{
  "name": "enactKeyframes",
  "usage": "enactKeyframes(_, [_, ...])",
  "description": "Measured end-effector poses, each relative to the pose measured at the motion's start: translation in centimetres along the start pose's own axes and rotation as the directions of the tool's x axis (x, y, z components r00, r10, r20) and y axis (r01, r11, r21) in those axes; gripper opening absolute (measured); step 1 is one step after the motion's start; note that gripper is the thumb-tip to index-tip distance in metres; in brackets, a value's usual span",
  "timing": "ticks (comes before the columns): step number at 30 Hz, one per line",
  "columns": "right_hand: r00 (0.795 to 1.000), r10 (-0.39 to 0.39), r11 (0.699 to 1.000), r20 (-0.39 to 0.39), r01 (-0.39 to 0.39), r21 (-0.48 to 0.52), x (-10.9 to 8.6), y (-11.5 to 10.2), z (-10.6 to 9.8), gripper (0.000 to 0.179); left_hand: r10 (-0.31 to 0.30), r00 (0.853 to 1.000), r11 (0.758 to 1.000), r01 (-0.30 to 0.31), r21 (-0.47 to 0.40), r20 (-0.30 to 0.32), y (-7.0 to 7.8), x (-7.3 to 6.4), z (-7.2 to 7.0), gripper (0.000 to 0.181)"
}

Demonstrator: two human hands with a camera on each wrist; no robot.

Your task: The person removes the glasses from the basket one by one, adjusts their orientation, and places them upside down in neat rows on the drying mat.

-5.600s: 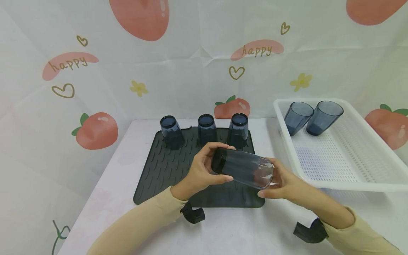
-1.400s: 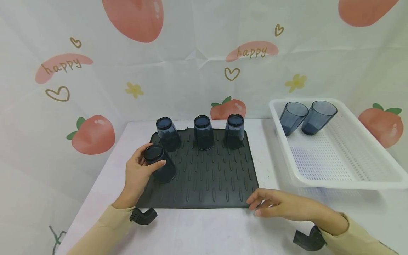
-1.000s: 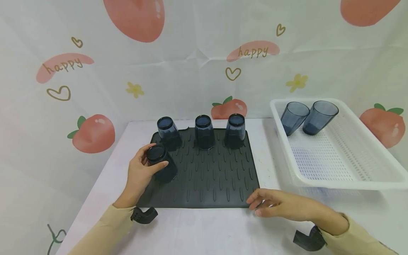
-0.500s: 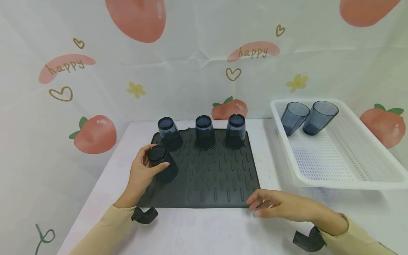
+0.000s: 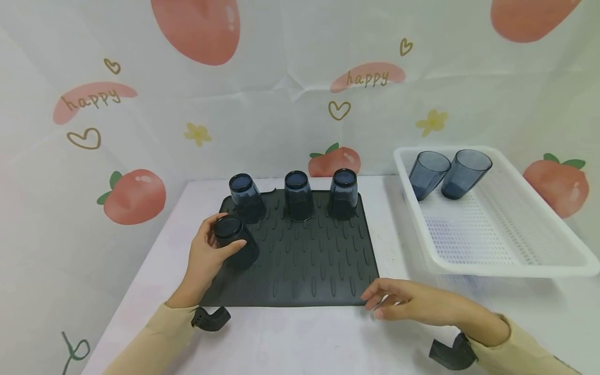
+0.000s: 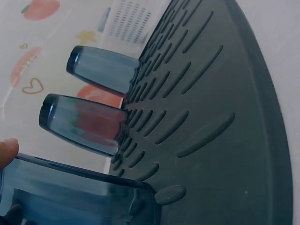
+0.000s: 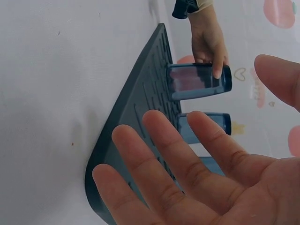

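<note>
Backdrop [image 5: 262,114] of white printed cloth, behind the mat [image 5: 300,276]. Under the mat, white table [image 5: 290,338]. To the right of the mat, white basket [image 5: 511,270] with perforated floor, and inside it two basket glasses [image 5: 464,174], blue-grey, leaning, mouths upward. These two with the whole basket clear only in head view; in left wrist view, just a blurred piece of perforated white beyond the mat.

Along the far edge of the mat, a row of left glass [image 5: 247,200], middle glass [image 5: 299,198] and right glass [image 5: 343,195], each bottom up. Plain in left wrist view but lost in dark tone in head view: wavy lower rims of two glasses of this row, against the mat.

On the left part of the mat, just nearer than the left glass, held glass [image 5: 240,247]: bottom up, mouth down at the mat, long axis upright, with some apparent lean in head view.

Over the left edge of the mat, left hand [image 5: 203,260], grasping the held glass near its bottom, thumb on the near side, fingers behind. At the near right corner of the mat, right hand [image 5: 408,302], released, fingers loosely bent; palm and parted fingers visible only in right wrist view. Smallest, nearer than the mat: black mounts [image 5: 452,355] at both wrists.
</note>
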State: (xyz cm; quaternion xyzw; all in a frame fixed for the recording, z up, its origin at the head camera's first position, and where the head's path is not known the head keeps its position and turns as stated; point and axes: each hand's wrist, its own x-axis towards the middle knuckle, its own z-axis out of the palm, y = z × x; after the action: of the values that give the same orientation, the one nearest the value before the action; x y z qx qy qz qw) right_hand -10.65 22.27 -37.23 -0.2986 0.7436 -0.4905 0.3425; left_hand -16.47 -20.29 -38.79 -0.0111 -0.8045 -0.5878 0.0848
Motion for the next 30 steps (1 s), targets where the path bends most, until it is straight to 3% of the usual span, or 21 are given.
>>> enactKeyframes(11, [1.000, 0.028, 0.999, 0.002, -0.028, 0.022, -0.3, -0.7, 0.1, 0.030, -0.020, 1.000, 1.000, 0.020, -0.017, -0.003, -0.2, -0.1, -0.2, 0.078])
enactKeyframes(21, [1.000, 0.028, 0.999, -0.002, -0.028, 0.033, -0.5, -0.7, 0.2, 0.031, -0.079, 0.997, 0.997, 0.078, -0.013, -0.003, 1.3, -0.6, 0.0, 0.078])
enactKeyframes(30, [1.000, 0.012, 1.000, -0.013, -0.012, 0.013, -0.5, -0.4, 0.4, 0.031, -0.059, 0.998, 0.998, 0.059, -0.024, -0.002, 1.1, -0.6, 0.0, 0.079])
